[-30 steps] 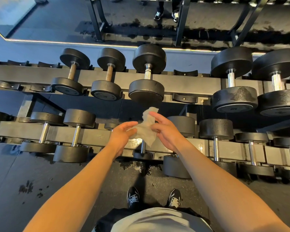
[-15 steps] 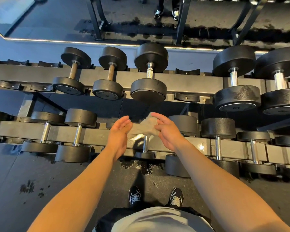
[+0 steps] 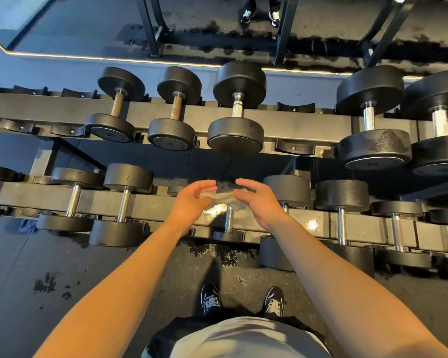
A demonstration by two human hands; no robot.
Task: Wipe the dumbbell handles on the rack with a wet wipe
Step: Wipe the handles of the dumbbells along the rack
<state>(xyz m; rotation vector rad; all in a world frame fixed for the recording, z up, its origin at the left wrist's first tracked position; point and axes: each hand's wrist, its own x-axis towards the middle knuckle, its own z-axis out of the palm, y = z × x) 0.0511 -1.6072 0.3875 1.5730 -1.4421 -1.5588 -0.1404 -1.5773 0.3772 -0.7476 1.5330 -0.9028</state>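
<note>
The thin, pale, translucent wet wipe [image 3: 224,198] was stretched between the left hand [image 3: 192,202] and right hand [image 3: 259,202], fingers loosely curled, pinching its ends; it hung just above the small chrome-handled dumbbell [image 3: 228,220], apparently spread ready to wrap that handle.

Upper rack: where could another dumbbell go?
An empty cradle sits between the middle dumbbell and the large dumbbell on its right. More empty cradles lie left of the brown-handled dumbbell. The right end is packed.
</note>
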